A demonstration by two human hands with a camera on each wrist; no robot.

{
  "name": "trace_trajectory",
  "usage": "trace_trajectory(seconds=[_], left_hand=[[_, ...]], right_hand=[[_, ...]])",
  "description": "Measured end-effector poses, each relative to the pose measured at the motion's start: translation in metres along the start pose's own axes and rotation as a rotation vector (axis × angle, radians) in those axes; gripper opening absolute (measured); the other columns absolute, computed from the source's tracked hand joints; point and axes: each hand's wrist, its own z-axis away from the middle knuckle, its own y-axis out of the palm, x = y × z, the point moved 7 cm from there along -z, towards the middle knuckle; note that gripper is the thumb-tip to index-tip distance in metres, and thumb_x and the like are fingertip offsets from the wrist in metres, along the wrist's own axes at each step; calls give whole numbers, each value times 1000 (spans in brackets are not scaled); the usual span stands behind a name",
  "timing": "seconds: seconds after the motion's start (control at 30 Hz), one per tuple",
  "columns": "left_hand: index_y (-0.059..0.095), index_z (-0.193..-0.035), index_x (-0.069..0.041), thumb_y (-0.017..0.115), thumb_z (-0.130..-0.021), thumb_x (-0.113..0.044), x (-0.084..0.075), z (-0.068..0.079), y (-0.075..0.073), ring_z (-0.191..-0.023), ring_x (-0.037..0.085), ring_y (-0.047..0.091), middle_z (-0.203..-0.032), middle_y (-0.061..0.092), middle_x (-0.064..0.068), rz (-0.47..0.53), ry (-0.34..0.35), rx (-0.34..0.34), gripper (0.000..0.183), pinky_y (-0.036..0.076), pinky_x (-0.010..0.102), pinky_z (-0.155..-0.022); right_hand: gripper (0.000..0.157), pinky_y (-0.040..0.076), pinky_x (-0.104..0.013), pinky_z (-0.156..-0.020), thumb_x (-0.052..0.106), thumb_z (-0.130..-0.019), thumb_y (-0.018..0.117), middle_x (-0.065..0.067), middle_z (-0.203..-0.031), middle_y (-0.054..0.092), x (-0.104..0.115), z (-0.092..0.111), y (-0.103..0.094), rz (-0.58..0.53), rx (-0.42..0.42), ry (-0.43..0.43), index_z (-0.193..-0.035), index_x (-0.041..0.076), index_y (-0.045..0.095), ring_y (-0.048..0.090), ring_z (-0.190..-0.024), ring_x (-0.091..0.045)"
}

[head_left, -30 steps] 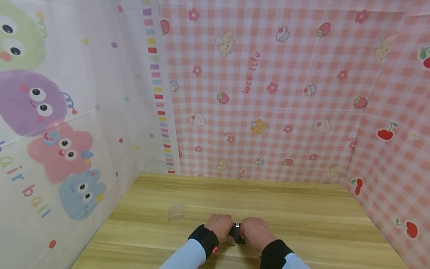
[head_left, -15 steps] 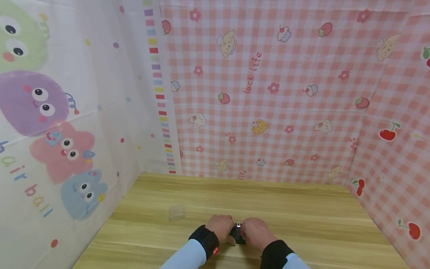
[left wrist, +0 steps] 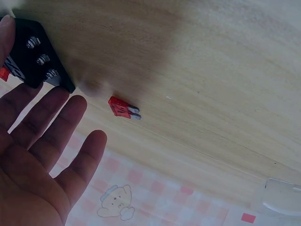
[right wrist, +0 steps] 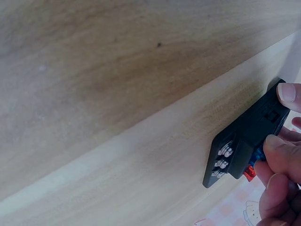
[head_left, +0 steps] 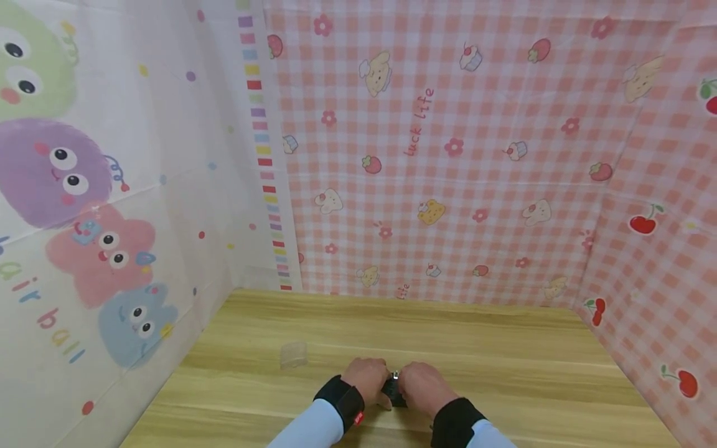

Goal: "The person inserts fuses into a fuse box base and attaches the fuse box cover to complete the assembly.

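Note:
A black fuse block (right wrist: 251,125) with a row of screw terminals is gripped by my left hand (head_left: 365,379), the thumb on one side and fingertips at its far edge in the left wrist view. My right hand (head_left: 427,387) is at the block's other side, thumb and index finger pinching a blue blade fuse (right wrist: 257,154) at the block's raised middle. The fuse is mostly hidden by the fingertips. Beside it a red blade fuse (right wrist: 249,173) sits in the block. Another red blade fuse (left wrist: 123,108) lies loose on the table, just past my left fingers.
A clear plastic cover (head_left: 294,354) lies on the wood-grain table (head_left: 504,348) to the left of the hands. Patterned cloth walls (head_left: 448,186) stand behind and at both sides of the table.
My right hand and the fuse block have shifted very slightly to the left, covering a little more of the block's silver terminal. My left hand keeps its place and grip.

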Motion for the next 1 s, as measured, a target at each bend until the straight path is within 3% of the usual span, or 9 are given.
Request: trace_trajectory(seconds=[0.17,0.47,0.67,1.0], left_hand=[[77,-88,-21,90,-66,-46,-1,2,-1,-66,6,51,-75,56,-9,4,-1,-1,36,41,28,-61],[77,-89,-20,90,-67,-46,-2,3,-4,-67,7,51,-76,56,-9,-3,-13,16,36,41,28,-63],[77,-89,-20,90,-67,-44,-2,3,-5,-67,7,50,-76,55,-9,17,-22,28,35,40,28,-64],[76,-88,-20,90,-67,-46,-2,3,-3,-68,7,51,-75,55,-9,-5,1,4,36,41,27,-62]], right_hand=[[22,43,-26,-62,-4,-72,79,9,-62,56,-1,-3,6,-22,63,23,-64,13,67,43,-58,-7],[23,41,-27,-58,-3,-70,79,10,-59,53,-1,3,1,-11,-34,-32,-60,14,66,44,-57,-7],[18,43,-27,-59,-3,-71,78,9,-64,58,-5,4,1,-68,-30,-7,-65,12,71,47,-58,-7],[17,43,-27,-60,-2,-72,78,9,-62,58,-2,0,2,-23,4,14,-65,12,71,48,-59,-8]])
